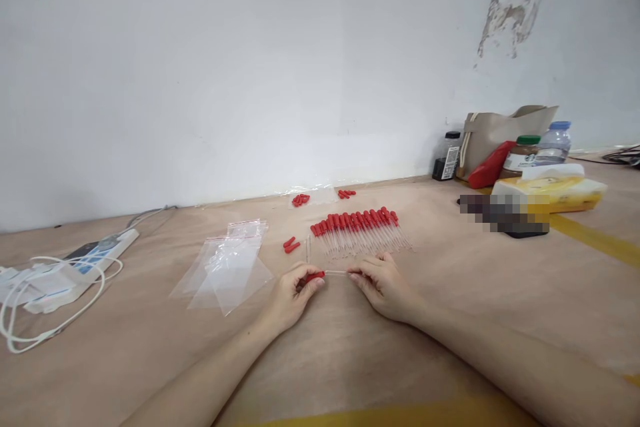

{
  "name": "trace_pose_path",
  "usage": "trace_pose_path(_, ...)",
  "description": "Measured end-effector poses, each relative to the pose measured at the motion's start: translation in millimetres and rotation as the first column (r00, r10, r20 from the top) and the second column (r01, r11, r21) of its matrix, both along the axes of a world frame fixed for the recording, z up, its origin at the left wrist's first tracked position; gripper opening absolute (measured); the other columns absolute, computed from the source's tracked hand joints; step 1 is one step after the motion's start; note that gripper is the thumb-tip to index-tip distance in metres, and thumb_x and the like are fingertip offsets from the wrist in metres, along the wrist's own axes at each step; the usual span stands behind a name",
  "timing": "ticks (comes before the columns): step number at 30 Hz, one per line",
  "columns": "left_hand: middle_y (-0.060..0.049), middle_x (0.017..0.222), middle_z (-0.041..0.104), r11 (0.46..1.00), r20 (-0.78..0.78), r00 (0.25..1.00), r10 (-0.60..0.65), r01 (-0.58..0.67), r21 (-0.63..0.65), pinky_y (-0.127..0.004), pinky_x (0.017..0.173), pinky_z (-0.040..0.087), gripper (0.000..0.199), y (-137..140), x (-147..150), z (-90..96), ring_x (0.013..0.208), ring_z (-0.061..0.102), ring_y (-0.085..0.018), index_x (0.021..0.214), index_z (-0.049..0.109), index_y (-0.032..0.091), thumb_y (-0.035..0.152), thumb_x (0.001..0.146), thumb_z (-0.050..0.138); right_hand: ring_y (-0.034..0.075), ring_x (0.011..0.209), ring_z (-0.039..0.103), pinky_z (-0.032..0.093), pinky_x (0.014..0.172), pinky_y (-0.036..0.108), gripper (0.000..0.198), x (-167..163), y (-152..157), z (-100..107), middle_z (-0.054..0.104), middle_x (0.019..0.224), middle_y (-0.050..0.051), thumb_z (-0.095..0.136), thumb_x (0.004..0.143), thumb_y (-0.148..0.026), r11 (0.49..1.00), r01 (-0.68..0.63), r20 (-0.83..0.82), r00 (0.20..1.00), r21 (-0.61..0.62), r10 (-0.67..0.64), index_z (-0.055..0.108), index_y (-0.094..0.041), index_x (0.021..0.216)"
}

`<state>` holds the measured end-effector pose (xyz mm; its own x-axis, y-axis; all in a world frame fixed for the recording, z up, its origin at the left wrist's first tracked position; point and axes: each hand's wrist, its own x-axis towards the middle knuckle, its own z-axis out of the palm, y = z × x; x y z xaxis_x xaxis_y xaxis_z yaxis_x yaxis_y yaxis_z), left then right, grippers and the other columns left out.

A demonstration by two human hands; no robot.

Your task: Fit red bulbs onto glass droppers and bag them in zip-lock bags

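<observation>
Brown tabletop (350,360); hands' (340,287) shared dropper (327,273), glass seemingly near-invisible.

Dropper (333,273), frame centre: clear glass-like tube, matt red rubbery bulb. Row of droppers (357,230) above: likewise finished. Bags (227,263), centre left: glossy transparent plastic. Table covering (350,347): matt tan, paper-like. Cable (30,327), lower left: smooth white plastic.

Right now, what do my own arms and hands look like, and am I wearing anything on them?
Both forearms are bare up to the bottom edge of the picture, with no sleeves showing. The left hand and the right hand wear no gloves. No ring, watch, bracelet or marking is visible on either. The fingernails look short and unpainted, though they are small in this view.
</observation>
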<state>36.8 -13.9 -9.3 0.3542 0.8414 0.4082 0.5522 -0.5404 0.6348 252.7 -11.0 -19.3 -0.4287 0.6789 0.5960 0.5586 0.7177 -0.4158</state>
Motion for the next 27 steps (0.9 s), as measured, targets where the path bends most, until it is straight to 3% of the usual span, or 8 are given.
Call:
trace_pose_path(7, -0.001, 0.078, 0.062, 0.999, 0.025, 0.999, -0.04, 0.039, 0.036, -0.022, 0.064, 0.043, 0.014, 3, -1, -3.8, 0.072, 0.056, -0.013, 0.085, 0.06, 0.017, 0.027, 0.084, 0.05, 0.013, 0.077, 0.055, 0.025, 0.074, 0.03, 0.018, 1, 3, -1, 0.065, 0.088, 0.001, 0.043, 0.086, -0.023, 0.998, -0.032, 0.017, 0.999, -0.048, 0.033, 0.061, -0.023, 0.091)
trace_pose_path(13, -0.003, 0.08, 0.062, 0.984, -0.047, 0.986, -0.158, 0.161, 0.076, -0.023, 0.066, 0.044, 0.016, -2, 0, 3.2, 0.073, 0.057, -0.014, 0.085, 0.062, 0.017, 0.024, 0.086, 0.047, 0.011, 0.071, 0.054, 0.024, 0.074, 0.03, 0.018, 6, 10, 1, 0.065, 0.08, -0.001, 0.047, 0.084, -0.021, 0.995, -0.085, 0.077, 0.993, -0.045, 0.088, 0.064, -0.024, 0.089)
trace_pose_path(21, -0.003, 0.078, 0.061, 0.975, -0.138, 0.98, -0.142, 0.163, 0.154, -0.023, 0.064, 0.043, 0.015, -8, 2, 5.4, 0.069, 0.055, -0.013, 0.086, 0.061, 0.017, 0.023, 0.086, 0.047, 0.01, 0.061, 0.048, 0.021, 0.068, 0.03, 0.021, 5, 3, 3, 0.064, 0.072, 0.0, 0.043, 0.085, -0.02, 0.993, -0.021, 0.16, 0.987, 0.113, 0.002, 0.064, -0.02, 0.082)
trace_pose_path(27, -0.004, 0.076, 0.058, 0.955, -0.232, 0.954, -0.187, 0.232, 0.186, -0.023, 0.063, 0.042, 0.016, -9, 2, 3.8, 0.068, 0.054, -0.013, 0.086, 0.06, 0.016, 0.023, 0.086, 0.046, 0.009, 0.056, 0.042, 0.018, 0.065, 0.03, 0.02, 3, 0, 1, 0.06, 0.066, 0.0, 0.044, 0.082, -0.018, 0.973, -0.035, 0.232, 0.973, 0.228, -0.019, 0.063, -0.019, 0.078)
